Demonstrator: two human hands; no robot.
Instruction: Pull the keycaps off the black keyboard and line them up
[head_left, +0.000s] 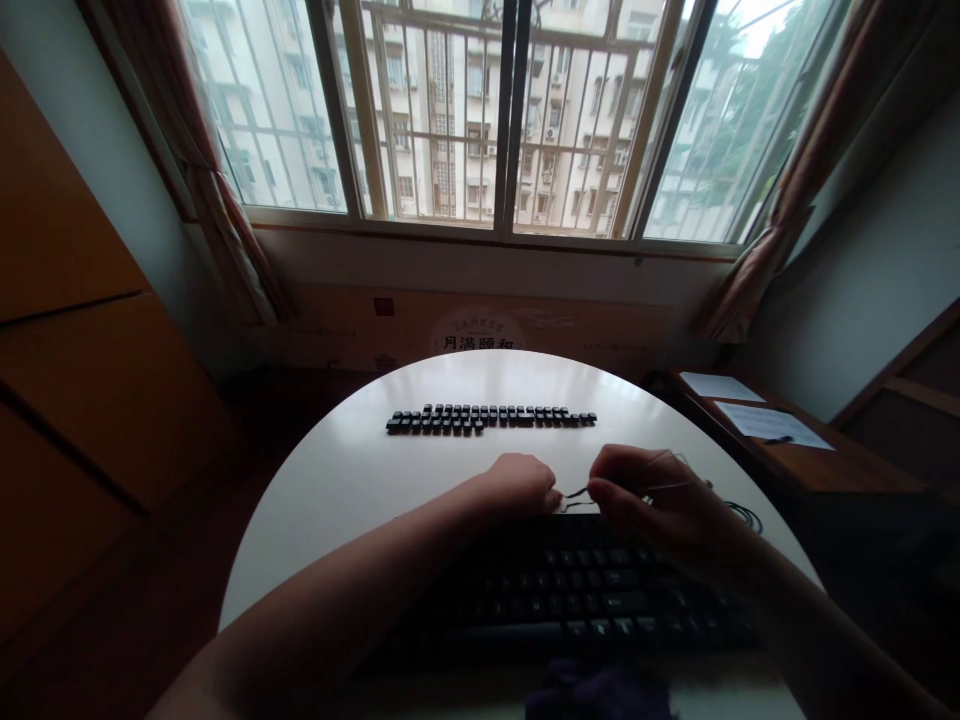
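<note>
A black keyboard (517, 633) lies on the white round table in front of me, partly covered by my forearms. Over its back edge, my left hand (521, 482) is closed, fingertips pinched together; what they hold is too small to make out. Close to its right, my right hand (645, 490) pinches a thin wire loop (670, 487), whose pale strands stick out above the fingers. Thin dark strands (576, 493) span the gap between both hands. Beyond them, black keycaps (491, 415) stand in uneven rows on the tabletop.
The white round table (322, 500) has a curved far edge. A coiled black cable (746, 516) lies right of my right hand. Dark purple cloth (600, 690) is at the near edge. To the right, a wooden side table (705, 440) bears paper sheets (772, 424) and a pen.
</note>
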